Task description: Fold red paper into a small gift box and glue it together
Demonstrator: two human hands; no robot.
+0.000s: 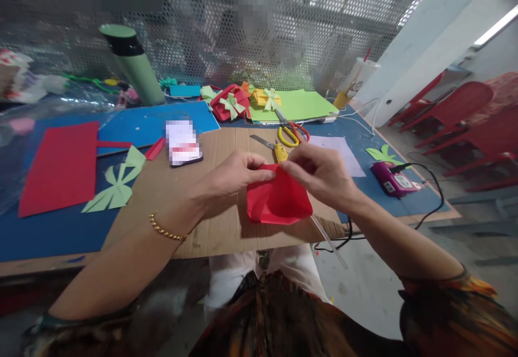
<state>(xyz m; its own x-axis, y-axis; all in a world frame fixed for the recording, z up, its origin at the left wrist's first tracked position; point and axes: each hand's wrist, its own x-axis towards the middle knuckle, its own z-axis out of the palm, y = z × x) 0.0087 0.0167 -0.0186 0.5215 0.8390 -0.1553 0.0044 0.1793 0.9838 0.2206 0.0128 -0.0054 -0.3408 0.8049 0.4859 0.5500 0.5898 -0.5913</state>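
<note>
Your left hand (232, 177) and right hand (324, 172) pinch red paper (279, 200) | seemingly mostly folded, top unfinished | green cutout (117, 182) left of hands, unattached

The folded paper (279, 200) is red, the cardboard (220, 230) brown, the bottle (140, 73) green (black-banded).

A head-worn camera looks forward and down onto the table (50, 239), close by.
</note>
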